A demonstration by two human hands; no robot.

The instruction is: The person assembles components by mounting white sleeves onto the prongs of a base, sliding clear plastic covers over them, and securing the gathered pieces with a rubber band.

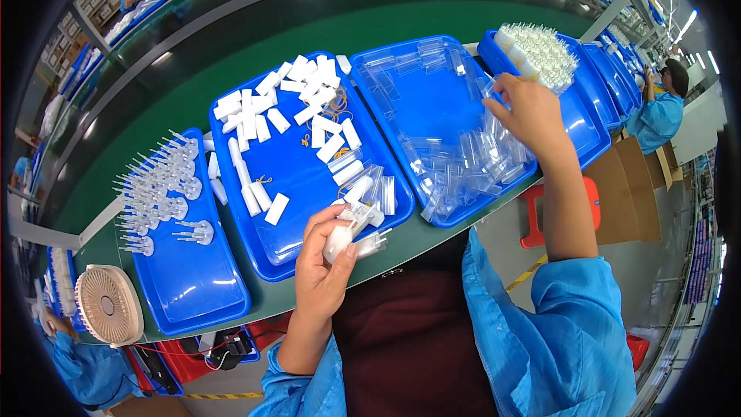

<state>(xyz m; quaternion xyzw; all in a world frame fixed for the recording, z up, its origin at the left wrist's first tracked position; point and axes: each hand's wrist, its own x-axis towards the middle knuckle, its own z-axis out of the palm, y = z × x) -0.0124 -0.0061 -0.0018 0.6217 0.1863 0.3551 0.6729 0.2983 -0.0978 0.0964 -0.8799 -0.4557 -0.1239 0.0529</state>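
Head view: left hand (324,262) part-hides white part (340,241); right hand's (529,112) grip unclear.

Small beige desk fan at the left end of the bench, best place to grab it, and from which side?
Take the fan by its round grille rim, from above on the near bench edge. It faces up, so the rim shows as a full ring and nothing covers it. The blue tray sits close on its right, so come from the near side. Whether it has a stand or handle underneath cannot be seen.

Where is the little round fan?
In the head view, the round beige fan sits at the lower left, on the person's left side, beside the blue tray of white nozzle parts.
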